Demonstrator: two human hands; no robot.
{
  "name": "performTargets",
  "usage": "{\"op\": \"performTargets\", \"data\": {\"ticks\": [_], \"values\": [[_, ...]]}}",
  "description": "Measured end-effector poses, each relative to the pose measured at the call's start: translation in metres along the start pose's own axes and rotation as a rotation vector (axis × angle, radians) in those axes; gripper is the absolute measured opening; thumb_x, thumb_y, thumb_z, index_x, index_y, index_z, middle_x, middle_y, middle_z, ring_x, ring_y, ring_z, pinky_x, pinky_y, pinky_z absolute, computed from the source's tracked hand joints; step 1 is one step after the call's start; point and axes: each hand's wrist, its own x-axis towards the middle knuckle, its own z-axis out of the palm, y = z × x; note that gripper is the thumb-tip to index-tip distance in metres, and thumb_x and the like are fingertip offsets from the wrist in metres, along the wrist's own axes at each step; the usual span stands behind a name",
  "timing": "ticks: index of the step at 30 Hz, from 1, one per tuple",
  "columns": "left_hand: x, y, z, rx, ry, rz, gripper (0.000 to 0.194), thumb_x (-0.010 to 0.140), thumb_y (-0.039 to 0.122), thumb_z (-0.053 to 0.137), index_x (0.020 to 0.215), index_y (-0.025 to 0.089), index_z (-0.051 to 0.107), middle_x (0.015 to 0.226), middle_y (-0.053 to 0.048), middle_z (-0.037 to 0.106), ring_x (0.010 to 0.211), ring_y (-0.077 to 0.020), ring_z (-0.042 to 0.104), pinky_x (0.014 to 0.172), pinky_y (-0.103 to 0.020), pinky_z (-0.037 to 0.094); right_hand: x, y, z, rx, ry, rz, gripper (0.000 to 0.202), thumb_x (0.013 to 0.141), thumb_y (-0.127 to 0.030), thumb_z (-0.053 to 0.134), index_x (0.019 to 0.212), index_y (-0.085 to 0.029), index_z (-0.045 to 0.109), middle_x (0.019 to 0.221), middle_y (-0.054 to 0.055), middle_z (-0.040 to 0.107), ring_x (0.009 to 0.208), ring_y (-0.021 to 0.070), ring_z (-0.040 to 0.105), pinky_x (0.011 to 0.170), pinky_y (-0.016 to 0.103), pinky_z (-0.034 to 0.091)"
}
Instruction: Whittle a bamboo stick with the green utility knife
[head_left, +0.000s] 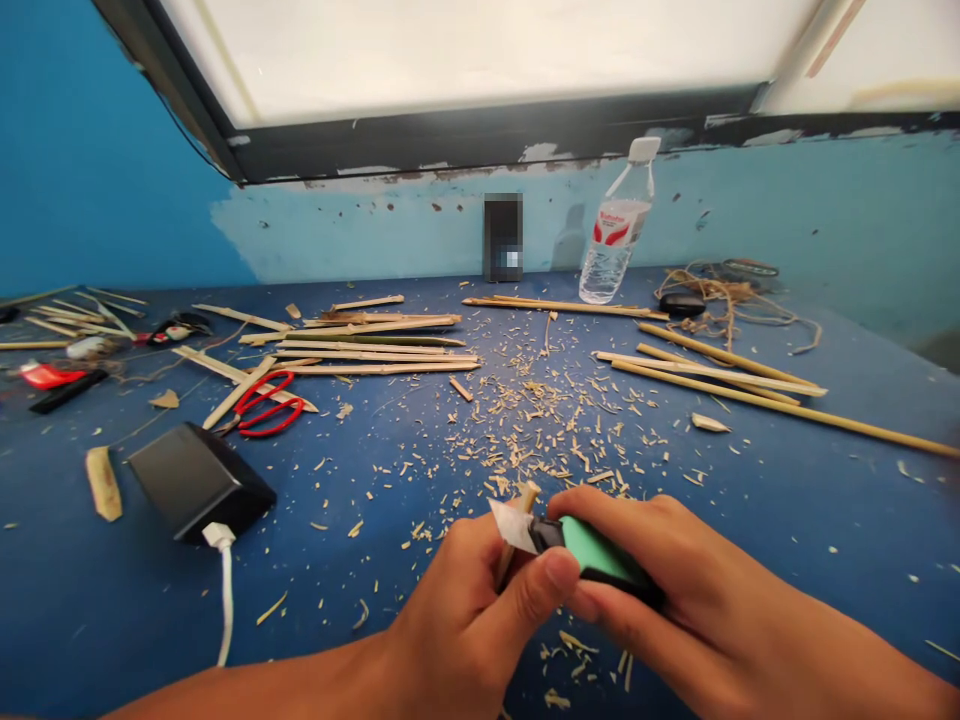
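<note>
My right hand [675, 590] grips a green-handled utility knife [592, 550], its short blade [514, 525] pointing left. My left hand [472, 610] holds a short bamboo stick [525, 497], whose pale tip pokes up just behind the blade. The left thumb presses against the knife near the blade's base. The blade lies against the stick. Both hands are low at the near edge of the blue table [787, 500], over a scatter of bamboo shavings [540, 420].
Bamboo strips lie in piles at centre left [367, 345] and at right [750, 385]. Red scissors [266, 405], a black charger box [199, 480] with white cable, a water bottle [619, 235], twine [724, 295] and a dark phone-like object [502, 237] against the wall are around.
</note>
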Motion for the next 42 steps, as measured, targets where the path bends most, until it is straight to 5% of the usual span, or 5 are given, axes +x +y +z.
{"op": "performTargets", "data": {"ticks": [4,11,23,32,42], "values": [[-0.004,-0.005,0.000,-0.035,-0.046,-0.037,0.056,0.094,0.074,0.057,0.078,0.022,0.047,0.067,0.006,0.031,0.061,-0.0131,0.025,0.057,-0.030,0.024,0.000,0.003,-0.001,0.081,-0.027,-0.027,0.035,0.110,-0.046,0.042,0.091,-0.023,0.061,0.092,0.005,0.078,0.065,0.0156,0.070,0.053,0.027,0.051],[-0.003,-0.009,-0.002,0.045,-0.039,0.049,0.046,0.100,0.067,0.052,0.093,0.022,0.047,0.076,0.005,0.038,0.065,-0.0134,0.034,0.061,-0.029,0.033,-0.004,0.001,0.001,0.038,-0.038,0.014,0.033,0.110,-0.047,0.043,0.094,-0.024,0.061,0.099,0.005,0.079,0.068,0.0161,0.070,0.058,0.028,0.052],[-0.006,-0.002,0.000,0.232,-0.079,0.111,0.055,0.105,0.066,0.041,0.070,0.022,0.036,0.061,0.007,0.031,0.060,-0.0133,0.027,0.076,-0.032,0.037,-0.005,-0.002,-0.008,0.109,-0.131,0.059,0.033,0.109,-0.049,0.045,0.097,-0.025,0.063,0.101,0.002,0.078,0.076,0.0171,0.072,0.065,0.030,0.055],[-0.008,-0.009,-0.002,0.134,-0.101,0.112,0.046,0.104,0.062,0.047,0.081,0.023,0.041,0.065,0.007,0.029,0.059,-0.0125,0.028,0.059,-0.030,0.029,-0.004,0.001,-0.012,0.326,-0.256,0.176,0.037,0.108,-0.057,0.047,0.098,-0.025,0.063,0.096,0.000,0.074,0.089,0.0177,0.069,0.077,0.028,0.054],[-0.010,-0.001,0.001,0.035,-0.132,0.071,0.047,0.103,0.067,0.048,0.086,0.024,0.038,0.068,0.008,0.029,0.058,-0.0117,0.027,0.053,-0.030,0.023,0.002,-0.001,-0.017,0.568,-0.247,0.240,0.052,0.105,-0.069,0.045,0.094,-0.024,0.070,0.091,-0.001,0.069,0.061,0.0098,0.054,0.064,0.023,0.052]]}}
